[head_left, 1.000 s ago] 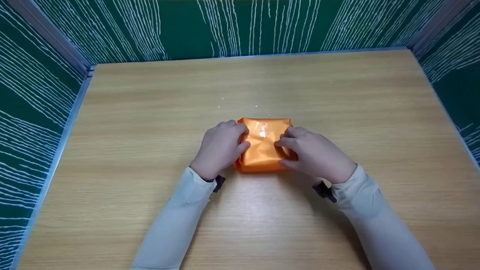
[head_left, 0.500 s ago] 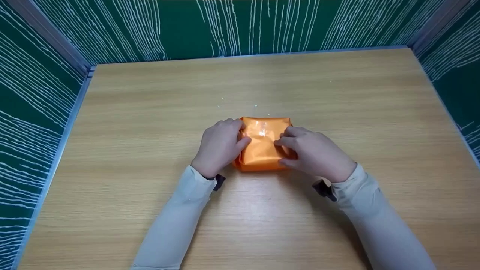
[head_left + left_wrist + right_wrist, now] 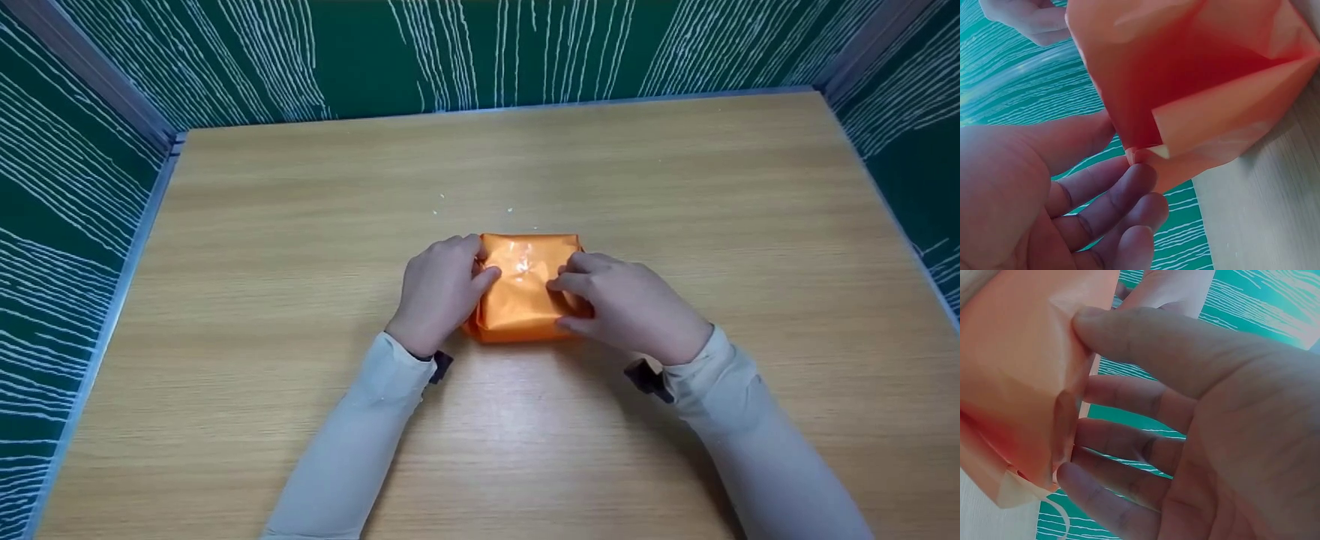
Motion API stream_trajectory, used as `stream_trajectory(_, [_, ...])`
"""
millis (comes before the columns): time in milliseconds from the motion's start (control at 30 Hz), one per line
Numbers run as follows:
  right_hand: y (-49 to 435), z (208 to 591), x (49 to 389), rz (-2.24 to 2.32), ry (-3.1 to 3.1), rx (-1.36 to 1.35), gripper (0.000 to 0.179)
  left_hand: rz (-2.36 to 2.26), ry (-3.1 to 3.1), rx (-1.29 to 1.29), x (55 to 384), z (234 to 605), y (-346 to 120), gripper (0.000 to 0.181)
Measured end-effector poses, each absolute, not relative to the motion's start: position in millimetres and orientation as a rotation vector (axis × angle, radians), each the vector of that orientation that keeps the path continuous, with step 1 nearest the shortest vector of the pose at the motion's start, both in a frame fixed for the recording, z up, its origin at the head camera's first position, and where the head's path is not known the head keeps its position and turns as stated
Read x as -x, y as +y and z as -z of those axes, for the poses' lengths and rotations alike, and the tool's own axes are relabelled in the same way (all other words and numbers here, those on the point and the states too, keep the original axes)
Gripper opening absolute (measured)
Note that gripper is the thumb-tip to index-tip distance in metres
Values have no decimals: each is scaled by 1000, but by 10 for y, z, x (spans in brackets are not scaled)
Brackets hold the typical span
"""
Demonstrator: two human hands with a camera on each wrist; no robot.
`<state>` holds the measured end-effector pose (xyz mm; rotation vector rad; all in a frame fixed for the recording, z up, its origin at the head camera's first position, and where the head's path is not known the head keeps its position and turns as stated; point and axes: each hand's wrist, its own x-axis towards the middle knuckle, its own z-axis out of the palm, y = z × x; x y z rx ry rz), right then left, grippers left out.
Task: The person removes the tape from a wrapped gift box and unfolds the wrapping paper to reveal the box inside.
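A box-shaped parcel in shiny orange wrapping paper (image 3: 525, 300) lies on the table between both hands. My left hand (image 3: 442, 292) holds its left end, thumb on the top edge. In the left wrist view that end's orange paper (image 3: 1202, 121) is folded into a hollow with a loose flap, and the fingertips (image 3: 1143, 177) pinch its corner. My right hand (image 3: 622, 304) grips the opposite end, with the thumb (image 3: 1095, 326) pressing the paper and the other fingers bent against the end folds. What the paper wraps is hidden.
The wood-grain table (image 3: 300, 225) has green panels with white streaks (image 3: 367, 67) on its back and sides. Tiny white bits (image 3: 510, 210) lie behind the parcel. A thin pale strip (image 3: 1062, 517) curls from the parcel's right end.
My left thumb and fingers have shifted slightly away from me along the parcel's left edge, and the index finger has slipped off the top. The right hand and the parcel stay almost still.
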<state>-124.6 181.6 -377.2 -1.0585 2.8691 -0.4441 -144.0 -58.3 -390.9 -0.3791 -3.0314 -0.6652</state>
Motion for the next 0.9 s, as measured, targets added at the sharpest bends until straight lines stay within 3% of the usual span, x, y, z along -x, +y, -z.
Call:
stream_trajectory(500, [1831, 3771, 1238, 435, 2898, 1096, 36, 657, -2938, 414, 1448, 3909, -592, 12])
stream_trajectory(733, [1827, 3767, 1237, 439, 2882, 1068, 39, 665, -3009, 371, 1419, 3951, -593, 38])
stream_trajectory(900, [1828, 3765, 1234, 440, 2884, 1062, 40, 651, -3031, 356, 1422, 3955, -589, 35])
